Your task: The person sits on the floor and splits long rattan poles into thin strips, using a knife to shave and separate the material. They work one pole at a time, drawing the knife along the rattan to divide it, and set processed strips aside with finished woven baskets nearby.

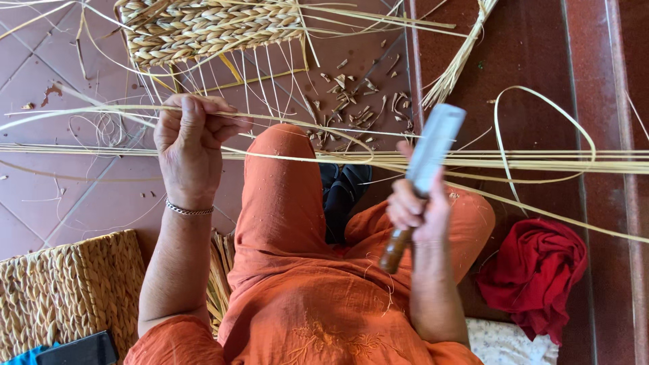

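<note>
Left hand (190,150) closed in a fist around thin pale cane strips (304,157), gripping them above the raised orange-clad knee (280,182). Strips stretched almost level across the whole view, long axis running left to right, a few bowing into a loop at the far right. Right hand (418,211) wrapped tight on the brown wooden handle of a broad knife (433,152); blade pointing up and slightly right, away from the body, flat face catching the light, its upper part lying across the strips.

Underneath, a floor (81,196) of reddish-brown tiles, with a darker red step or ledge along the right. Short cane offcuts (355,101) scattered on the tiles beyond the knee. Part-woven panel (209,27) at the top, loose stakes trailing toward the knee. Woven basket (67,290) at lower left, a dark flat object just beside it at the bottom edge. Crumpled red cloth (534,270) at lower right, near the right elbow.
</note>
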`<state>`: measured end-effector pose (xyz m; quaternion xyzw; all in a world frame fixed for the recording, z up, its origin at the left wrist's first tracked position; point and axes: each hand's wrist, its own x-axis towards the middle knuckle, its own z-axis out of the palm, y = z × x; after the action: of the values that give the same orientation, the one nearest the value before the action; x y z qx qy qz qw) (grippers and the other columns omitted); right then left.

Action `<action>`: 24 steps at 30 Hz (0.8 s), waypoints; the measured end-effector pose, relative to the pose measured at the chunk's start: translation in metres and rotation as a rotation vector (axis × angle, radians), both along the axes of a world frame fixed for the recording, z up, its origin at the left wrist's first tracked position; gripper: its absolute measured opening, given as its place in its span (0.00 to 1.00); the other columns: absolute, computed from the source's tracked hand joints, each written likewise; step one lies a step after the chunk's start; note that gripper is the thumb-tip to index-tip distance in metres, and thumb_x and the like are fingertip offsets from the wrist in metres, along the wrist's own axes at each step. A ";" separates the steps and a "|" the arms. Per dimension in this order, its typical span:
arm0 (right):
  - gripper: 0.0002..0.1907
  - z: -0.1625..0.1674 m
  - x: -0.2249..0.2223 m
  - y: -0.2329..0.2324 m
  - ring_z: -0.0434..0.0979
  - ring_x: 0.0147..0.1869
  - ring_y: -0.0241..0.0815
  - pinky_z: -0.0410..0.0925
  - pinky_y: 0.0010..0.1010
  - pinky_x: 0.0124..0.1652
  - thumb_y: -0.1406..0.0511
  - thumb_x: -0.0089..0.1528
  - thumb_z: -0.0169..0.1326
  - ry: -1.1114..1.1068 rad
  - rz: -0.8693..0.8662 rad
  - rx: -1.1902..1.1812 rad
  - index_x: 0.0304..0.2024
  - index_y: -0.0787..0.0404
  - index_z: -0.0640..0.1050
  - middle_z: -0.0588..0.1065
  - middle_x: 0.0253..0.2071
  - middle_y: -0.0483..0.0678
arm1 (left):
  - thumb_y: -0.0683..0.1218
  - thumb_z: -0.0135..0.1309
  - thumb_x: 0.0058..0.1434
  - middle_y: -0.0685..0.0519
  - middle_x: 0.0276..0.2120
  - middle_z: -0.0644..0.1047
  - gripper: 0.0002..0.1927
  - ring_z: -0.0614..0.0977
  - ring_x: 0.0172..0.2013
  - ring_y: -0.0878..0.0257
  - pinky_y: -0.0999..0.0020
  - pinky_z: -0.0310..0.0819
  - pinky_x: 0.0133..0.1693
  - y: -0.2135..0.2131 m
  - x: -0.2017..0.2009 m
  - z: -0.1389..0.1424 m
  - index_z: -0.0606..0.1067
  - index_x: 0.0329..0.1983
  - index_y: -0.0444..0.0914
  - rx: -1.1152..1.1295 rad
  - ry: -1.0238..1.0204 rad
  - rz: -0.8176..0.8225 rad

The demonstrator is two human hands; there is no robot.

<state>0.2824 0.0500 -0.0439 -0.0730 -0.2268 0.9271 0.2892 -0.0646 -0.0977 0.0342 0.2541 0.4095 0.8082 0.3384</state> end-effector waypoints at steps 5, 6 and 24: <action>0.32 0.004 -0.050 -0.035 0.58 0.17 0.30 0.58 0.25 0.17 0.43 0.74 0.36 -0.172 -0.004 -0.022 0.69 0.57 0.62 0.61 0.21 0.37 | 0.45 0.42 0.83 0.40 0.43 0.79 0.11 0.86 0.42 0.50 0.57 0.84 0.47 -0.001 0.011 -0.002 0.71 0.47 0.34 0.036 -0.052 -0.019; 0.31 0.005 -0.055 -0.040 0.57 0.17 0.30 0.58 0.25 0.18 0.44 0.74 0.36 -0.176 -0.003 -0.040 0.69 0.56 0.62 0.61 0.21 0.38 | 0.45 0.42 0.82 0.40 0.44 0.79 0.11 0.85 0.42 0.50 0.57 0.84 0.47 -0.002 0.014 -0.003 0.71 0.48 0.34 0.037 -0.059 -0.015; 0.19 0.034 -0.075 -0.043 0.60 0.15 0.36 0.59 0.28 0.16 0.49 0.73 0.42 -0.507 -0.074 0.133 0.50 0.57 0.67 0.65 0.21 0.47 | 0.42 0.59 0.70 0.49 0.45 0.79 0.10 0.84 0.39 0.60 0.70 0.80 0.41 0.062 0.109 -0.005 0.75 0.51 0.35 -0.150 1.047 -0.121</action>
<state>0.2076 0.0071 -0.0100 -0.2919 -0.3497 0.8511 0.2612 0.0446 -0.0353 0.0291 0.6220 0.5649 0.5205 0.1520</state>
